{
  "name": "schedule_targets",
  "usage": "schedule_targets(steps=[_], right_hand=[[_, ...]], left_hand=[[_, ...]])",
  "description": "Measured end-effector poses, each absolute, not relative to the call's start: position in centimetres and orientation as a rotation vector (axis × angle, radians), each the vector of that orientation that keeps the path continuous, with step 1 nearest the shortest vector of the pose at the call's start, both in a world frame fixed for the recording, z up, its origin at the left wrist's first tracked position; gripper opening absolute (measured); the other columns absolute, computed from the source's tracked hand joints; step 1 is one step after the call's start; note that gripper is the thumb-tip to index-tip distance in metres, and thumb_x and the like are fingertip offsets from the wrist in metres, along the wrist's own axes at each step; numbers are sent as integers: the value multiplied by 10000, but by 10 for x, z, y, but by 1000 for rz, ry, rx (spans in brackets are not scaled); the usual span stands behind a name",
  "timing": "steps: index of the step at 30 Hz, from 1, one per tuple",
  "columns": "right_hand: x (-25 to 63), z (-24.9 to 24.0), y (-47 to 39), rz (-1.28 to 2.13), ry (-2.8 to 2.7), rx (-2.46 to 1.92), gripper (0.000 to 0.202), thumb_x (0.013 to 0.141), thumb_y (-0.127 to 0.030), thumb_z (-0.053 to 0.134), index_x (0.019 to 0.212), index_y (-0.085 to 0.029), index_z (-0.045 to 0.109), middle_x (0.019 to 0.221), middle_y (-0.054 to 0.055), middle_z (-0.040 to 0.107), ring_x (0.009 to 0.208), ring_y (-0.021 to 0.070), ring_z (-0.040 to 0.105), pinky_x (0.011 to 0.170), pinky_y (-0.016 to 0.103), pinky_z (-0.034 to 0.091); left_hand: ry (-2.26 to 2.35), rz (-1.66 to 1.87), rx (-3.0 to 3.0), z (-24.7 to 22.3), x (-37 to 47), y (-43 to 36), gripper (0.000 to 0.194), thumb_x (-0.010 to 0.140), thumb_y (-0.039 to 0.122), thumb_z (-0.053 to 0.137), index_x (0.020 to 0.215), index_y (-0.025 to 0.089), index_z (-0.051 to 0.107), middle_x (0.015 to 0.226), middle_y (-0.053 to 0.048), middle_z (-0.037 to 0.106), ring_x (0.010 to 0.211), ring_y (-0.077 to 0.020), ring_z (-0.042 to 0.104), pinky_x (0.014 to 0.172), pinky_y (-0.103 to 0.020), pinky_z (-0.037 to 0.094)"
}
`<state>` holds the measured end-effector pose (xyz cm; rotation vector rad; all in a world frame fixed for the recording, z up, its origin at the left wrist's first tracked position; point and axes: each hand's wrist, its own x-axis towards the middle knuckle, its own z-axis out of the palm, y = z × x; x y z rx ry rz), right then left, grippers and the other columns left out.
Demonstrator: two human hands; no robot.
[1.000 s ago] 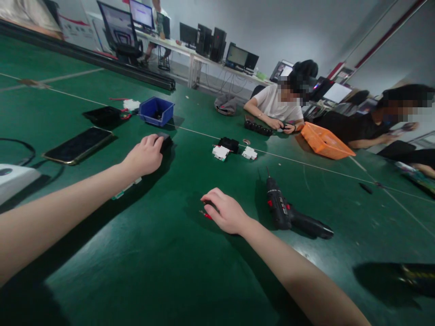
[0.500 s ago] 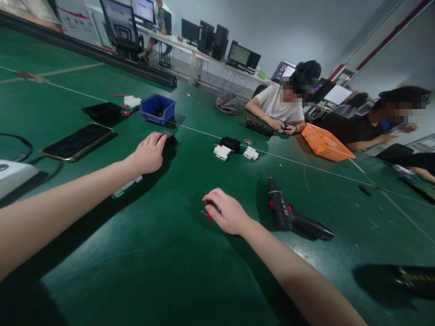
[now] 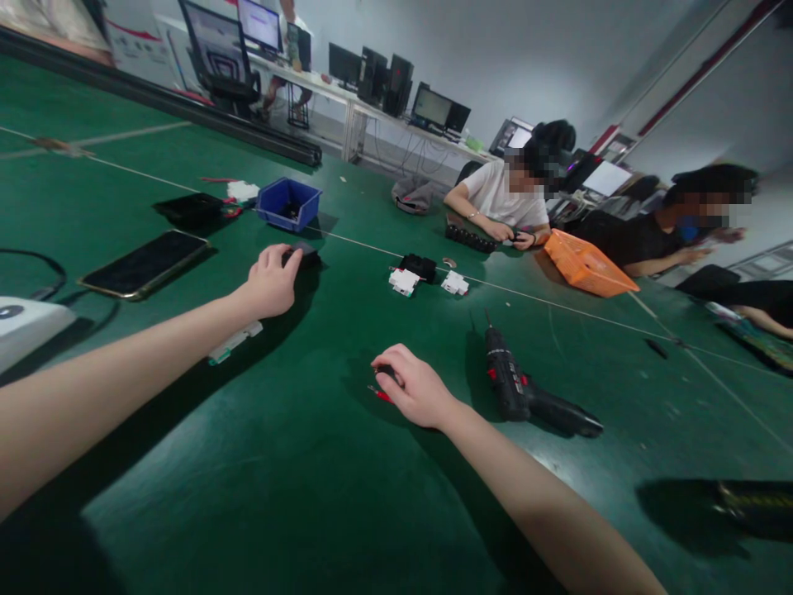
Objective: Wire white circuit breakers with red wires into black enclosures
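My left hand (image 3: 273,283) has its fingers curled at the near left side of a black box-like object (image 3: 303,255) on the green table. Under my left forearm lies a white and green part (image 3: 236,342), partly covered. My right hand (image 3: 414,385) rests low over the table, its fingers closed around a small dark item (image 3: 389,371), mostly hidden. A red-handled piece (image 3: 382,396) with a thin metal tip sticks out below those fingers. To the right of my right hand lies a black power drill (image 3: 517,384).
Left: a phone (image 3: 147,263), a black tray (image 3: 189,208) and a blue bin (image 3: 288,205). Ahead: white modules (image 3: 404,282) beside a black part. Further right, an orange basket (image 3: 588,263) stands near a person in white (image 3: 509,198); another person wears black.
My left hand has shifted slightly left and its fingers cover less of the black object. My right hand holds its place. The view has tilted slightly.
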<state>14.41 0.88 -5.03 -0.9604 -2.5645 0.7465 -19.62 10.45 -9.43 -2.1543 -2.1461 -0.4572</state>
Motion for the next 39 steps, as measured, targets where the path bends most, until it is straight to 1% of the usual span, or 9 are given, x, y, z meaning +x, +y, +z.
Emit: schedule_targets(steps=[3, 7, 12, 22, 28, 30, 32, 35, 39], right_hand=[[144, -50, 10, 754, -2549, -963, 199, 1032, -313, 483, 1161, -207, 592, 1150, 83, 612, 962, 204, 615, 808, 355, 490], [144, -52, 10, 748, -2543, -946, 193, 1030, -308, 490, 1157, -207, 595, 1144, 83, 618, 956, 199, 613, 798, 343, 481], [145, -51, 10, 750, -2559, -954, 208, 1040, -315, 477, 1163, -198, 597, 1141, 77, 623, 939, 190, 614, 782, 335, 477], [147, -54, 11, 738, -2567, -940, 224, 1041, -331, 479, 1176, -199, 599, 1169, 88, 622, 957, 197, 613, 790, 343, 484], [149, -40, 19, 819, -2527, -944, 203, 1035, -308, 491, 1164, -199, 604, 1149, 68, 595, 715, 113, 556, 687, 291, 480], [147, -35, 33, 691, -2535, -978, 194, 1027, -300, 500, 1154, -199, 606, 1159, 72, 593, 788, 131, 589, 738, 299, 500], [142, -32, 55, 451, -2568, -1046, 204, 1013, -298, 515, 1166, -200, 608, 1207, 85, 597, 974, 178, 616, 864, 330, 507], [131, -36, 100, 137, -2584, -1230, 256, 986, -303, 545, 1202, -183, 612, 1338, 124, 570, 1226, 241, 549, 1048, 387, 446], [121, -49, 149, 33, -2536, -1389, 386, 962, -265, 556, 1316, -110, 556, 1484, 219, 476, 1365, 314, 445, 1132, 482, 366]], left_hand=[[-2132, -462, -2187, -95, -199, 106, 841, 764, 155, 523, 1571, 90, 297, 1548, -267, 318, 1464, -443, 286, 1135, -603, 373], [-2069, -469, -2212, -100, -204, 110, 855, 758, 161, 531, 1566, 53, 273, 1543, -271, 314, 1487, -431, 246, 1188, -577, 315], [-2078, -494, -2185, -101, -201, 108, 862, 766, 151, 502, 1585, 103, 237, 1555, -226, 323, 1502, -402, 229, 1209, -558, 298], [-2125, -452, -2210, -83, -202, 105, 807, 779, 207, 512, 1558, 134, 309, 1515, -221, 350, 1398, -439, 334, 1090, -613, 414], [-2118, -466, -2175, -82, -197, 100, 789, 773, 154, 486, 1547, 101, 337, 1497, -243, 379, 1385, -425, 358, 1060, -582, 455], [-2090, -458, -2188, -84, -196, 100, 790, 776, 135, 472, 1551, 77, 328, 1500, -254, 374, 1398, -415, 351, 1073, -555, 455], [-2045, -446, -2203, -86, -197, 102, 790, 781, 116, 460, 1552, 35, 312, 1501, -269, 367, 1419, -408, 339, 1114, -525, 428], [-1987, -447, -2214, -88, -198, 104, 801, 780, 99, 462, 1554, -6, 286, 1500, -285, 372, 1443, -402, 324, 1167, -496, 373], [-1981, -490, -2199, -84, -198, 101, 763, 807, 105, 442, 1550, 7, 299, 1501, -269, 403, 1423, -388, 353, 1125, -488, 412]])
